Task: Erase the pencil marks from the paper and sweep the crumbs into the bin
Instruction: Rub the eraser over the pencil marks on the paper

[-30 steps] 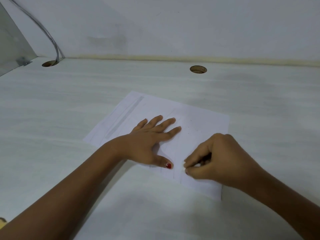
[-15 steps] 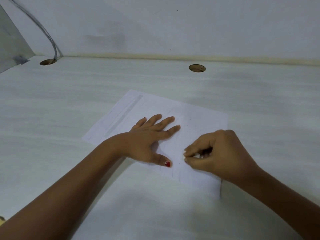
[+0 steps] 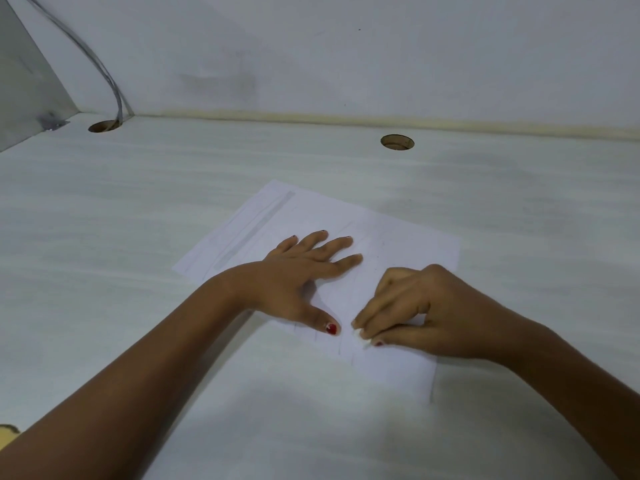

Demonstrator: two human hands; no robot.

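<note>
The paper (image 3: 398, 237) lies flat in the middle of the white desk (image 3: 138, 202), turned at an angle, with faint pencil marks (image 3: 341, 348) running across its near part. The right hand (image 3: 426, 317) pinches a small pale eraser (image 3: 362, 342), barely showing between thumb and curled fingertips, and sets it on the sheet beside those lines. The left hand (image 3: 298, 271) presses the paper down, fingers straight and spread. The erasing step seems to be under way. Next come short rubs along the remaining lines, with the sheet pinned so it does not crease. No bin is in view, and any crumbs are too small to make out.
</note>
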